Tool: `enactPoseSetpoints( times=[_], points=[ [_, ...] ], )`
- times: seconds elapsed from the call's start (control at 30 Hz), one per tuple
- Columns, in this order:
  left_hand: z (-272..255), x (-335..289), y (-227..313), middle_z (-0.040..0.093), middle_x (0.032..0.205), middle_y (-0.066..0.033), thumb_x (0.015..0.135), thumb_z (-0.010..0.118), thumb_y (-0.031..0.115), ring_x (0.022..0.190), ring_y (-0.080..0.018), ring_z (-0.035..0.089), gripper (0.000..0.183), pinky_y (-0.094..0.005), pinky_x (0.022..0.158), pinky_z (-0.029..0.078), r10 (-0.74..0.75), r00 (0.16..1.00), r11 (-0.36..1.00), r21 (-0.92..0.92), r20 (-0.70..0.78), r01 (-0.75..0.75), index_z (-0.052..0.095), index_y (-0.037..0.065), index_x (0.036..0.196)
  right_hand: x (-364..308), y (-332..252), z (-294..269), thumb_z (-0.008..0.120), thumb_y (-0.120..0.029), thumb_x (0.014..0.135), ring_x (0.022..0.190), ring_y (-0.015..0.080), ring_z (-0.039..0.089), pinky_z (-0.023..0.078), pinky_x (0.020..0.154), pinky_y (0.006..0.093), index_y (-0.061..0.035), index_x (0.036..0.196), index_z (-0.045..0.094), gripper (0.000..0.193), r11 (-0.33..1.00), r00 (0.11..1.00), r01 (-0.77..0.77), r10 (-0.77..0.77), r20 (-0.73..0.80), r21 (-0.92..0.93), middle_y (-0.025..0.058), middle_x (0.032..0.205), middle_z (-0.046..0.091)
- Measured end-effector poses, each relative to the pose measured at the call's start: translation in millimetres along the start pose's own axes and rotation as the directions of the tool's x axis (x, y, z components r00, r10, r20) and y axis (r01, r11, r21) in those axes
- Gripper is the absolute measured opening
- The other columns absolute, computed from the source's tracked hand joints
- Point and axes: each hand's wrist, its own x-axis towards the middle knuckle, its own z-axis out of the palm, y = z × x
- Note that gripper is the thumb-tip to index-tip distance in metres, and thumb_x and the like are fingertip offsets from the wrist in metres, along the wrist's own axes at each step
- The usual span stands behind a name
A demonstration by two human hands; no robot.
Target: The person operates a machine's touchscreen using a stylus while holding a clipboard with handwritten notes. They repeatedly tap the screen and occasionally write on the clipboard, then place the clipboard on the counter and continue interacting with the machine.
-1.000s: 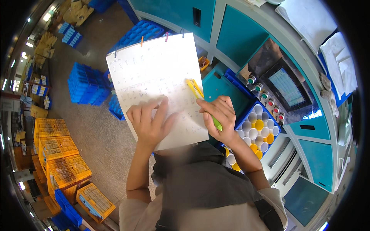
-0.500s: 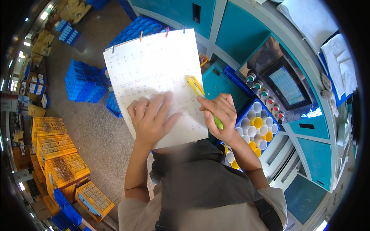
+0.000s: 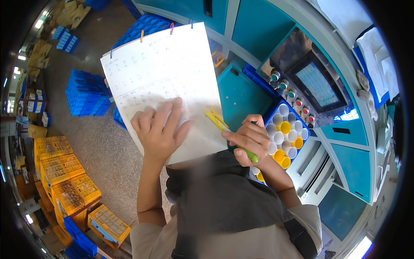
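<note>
A white ring-bound notebook [image 3: 168, 60] with handwritten rows and coloured rings along its top edge is tilted in front of me. My left hand [image 3: 157, 129] lies on its lower page with fingers spread, holding nothing. At the page's lower right, my right hand [image 3: 249, 140] is closed around a slim pen [image 3: 215, 119], yellow and forked at the upper end, green at the lower end. The pen's yellow end overlaps the page; whether it touches the paper I cannot tell.
At right, a blue crate [image 3: 268, 119] holds white and yellow tubes below a teal machine's control screen [image 3: 317, 85] and buttons. Blue trays [image 3: 88, 93] stand stacked at left. Yellow crates [image 3: 69, 181] are piled lower left, near a blue-edged one. Small pale bits lie on the teal surface.
My right hand and the pen have moved down the page, toward its lower right corner. The notebook and my left hand have shifted left in view; the surroundings have shifted slightly too.
</note>
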Motion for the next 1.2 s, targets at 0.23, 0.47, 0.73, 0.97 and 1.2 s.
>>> enactPoseSetpoints(
  times=[0.23, 0.47, 0.73, 0.97, 1.2],
  points=[
    [0, 2, -1, 0.069, 0.121, -0.0012, 0.089, 0.085, 0.048, 0.106, -0.0258, 0.049, 0.055, -0.0464, 0.097, 0.035, 0.022, 0.999, 0.999, 0.025, -0.025, -0.022, 0.079, 0.012, 0.13, -2, -1, 2, 0.07, -0.014, 0.08, 0.057, 0.0199, 0.056, 0.044, 0.078, 0.0375, -0.0045, 0.103, 0.086, 0.03, 1.0, 1.0, -0.006, 0.007, 0.03, -0.026, 0.0032, 0.069, 0.066],
    [3, -1, -3, 0.069, 0.122, -0.0007, 0.086, 0.089, 0.045, 0.107, -0.0261, 0.049, 0.057, -0.0461, 0.097, 0.035, 0.025, 0.999, 0.998, 0.051, -0.043, -0.023, 0.079, 0.012, 0.132, 1, -2, 5, 0.07, -0.008, 0.075, 0.057, 0.0198, 0.055, 0.044, 0.077, 0.037, -0.0042, 0.103, 0.085, 0.031, 0.999, 0.998, -0.041, 0.042, 0.043, -0.026, 0.0031, 0.071, 0.068],
    [3, -3, 0, 0.069, 0.124, 0.0024, 0.086, 0.091, 0.045, 0.109, -0.0237, 0.049, 0.054, -0.0437, 0.099, 0.039, 0.017, 0.999, 0.994, 0.106, -0.046, -0.012, 0.08, 0.015, 0.13, -14, 2, -8, 0.069, -0.008, 0.087, 0.071, 0.0278, 0.066, 0.051, 0.082, 0.0421, 0.0033, 0.112, 0.077, 0.029, 0.997, 0.994, -0.082, 0.081, -0.067, -0.008, 0.013, 0.091, 0.076],
    [-2, -4, -5, 0.069, 0.122, 0.0014, 0.089, 0.089, 0.047, 0.109, -0.0233, 0.052, 0.052, -0.0415, 0.096, 0.044, 0.081, 0.997, 0.977, 0.199, 0.007, -0.081, 0.081, 0.016, 0.131, -44, 28, -60, 0.07, -0.02, 0.1, 0.097, 0.032, 0.07, 0.049, 0.088, 0.0409, 0.0029, 0.123, 0.073, 0.033, 0.897, 0.932, -0.32, 0.239, -0.273, -0.305, 0.0173, 0.108, 0.076],
    [3, -1, -10, 0.072, 0.124, 0.0046, 0.096, 0.083, 0.048, 0.105, -0.021, 0.054, 0.049, -0.0395, 0.092, 0.043, 0.139, 0.988, 0.98, 0.154, -0.065, -0.128, 0.08, 0.016, 0.133, -54, 50, -128, 0.075, -0.002, 0.091, 0.085, 0.0257, 0.066, 0.043, 0.087, 0.0397, -0.0028, 0.122, 0.077, 0.031, 0.575, 0.801, -0.545, 0.143, -0.581, -0.61, 0.0123, 0.098, 0.075]
  ],
)
